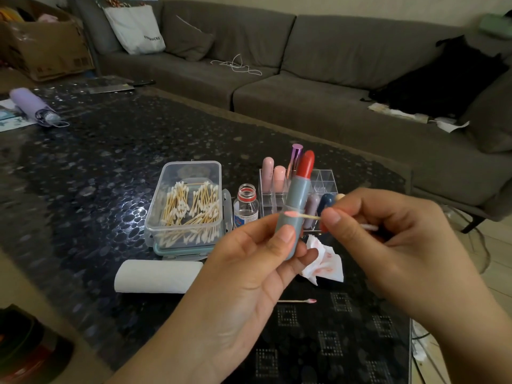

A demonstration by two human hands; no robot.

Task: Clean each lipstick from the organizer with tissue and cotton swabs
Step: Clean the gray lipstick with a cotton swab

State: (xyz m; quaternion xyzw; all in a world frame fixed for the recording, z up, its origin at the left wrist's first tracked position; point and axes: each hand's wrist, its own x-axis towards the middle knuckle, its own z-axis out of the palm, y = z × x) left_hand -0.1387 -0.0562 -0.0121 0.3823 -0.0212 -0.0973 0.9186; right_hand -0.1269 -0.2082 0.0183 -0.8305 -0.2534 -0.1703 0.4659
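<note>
My left hand point(249, 261) holds an uncapped lipstick point(297, 200) upright by its grey-blue base, the red bullet fully raised. My right hand point(388, 234) pinches a cotton swab point(307, 216) whose pink-stained tip touches the seam of the lipstick's tube. Behind them stands the clear acrylic organizer point(324, 181) with several pink, purple and dark blue lipsticks in its slots. A stained crumpled tissue point(322, 261) lies under my hands. A used swab point(296, 300) rests on the table nearer me.
A clear box of cotton swabs point(188, 209) sits open at left of a small uncapped glass bottle point(246, 205). A tissue roll point(158, 276) lies before the box. A purple folded umbrella point(34, 106) is far left; a grey sofa point(304, 79) runs behind the table.
</note>
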